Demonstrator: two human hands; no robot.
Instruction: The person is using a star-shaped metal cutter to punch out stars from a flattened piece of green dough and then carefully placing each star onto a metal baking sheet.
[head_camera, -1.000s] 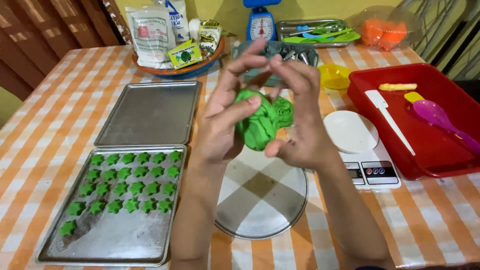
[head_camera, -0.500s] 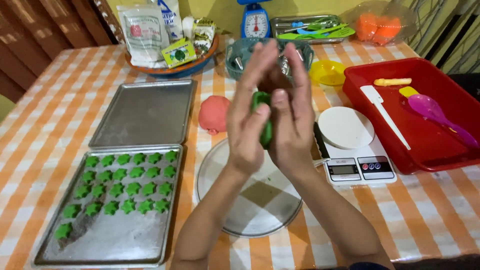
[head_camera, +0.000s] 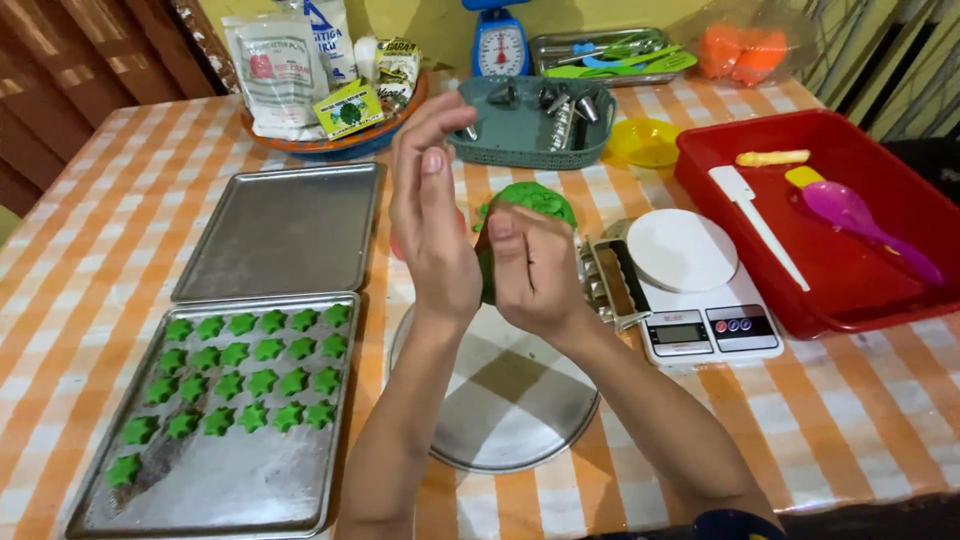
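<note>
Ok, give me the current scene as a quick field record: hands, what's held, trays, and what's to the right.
left hand: raised, palm open, fingers up, beside the dough
right hand: gripping the lump of bright green dough
near baking tray: rectangular metal, rows of small green star-shaped pieces
far baking tray: rectangular metal, bare
under the hands: round metal plate
right of hands: white digital kitchen scale; red plastic tray with purple spoon and white spatula
surface: orange-and-white checked tablecloth
</note>
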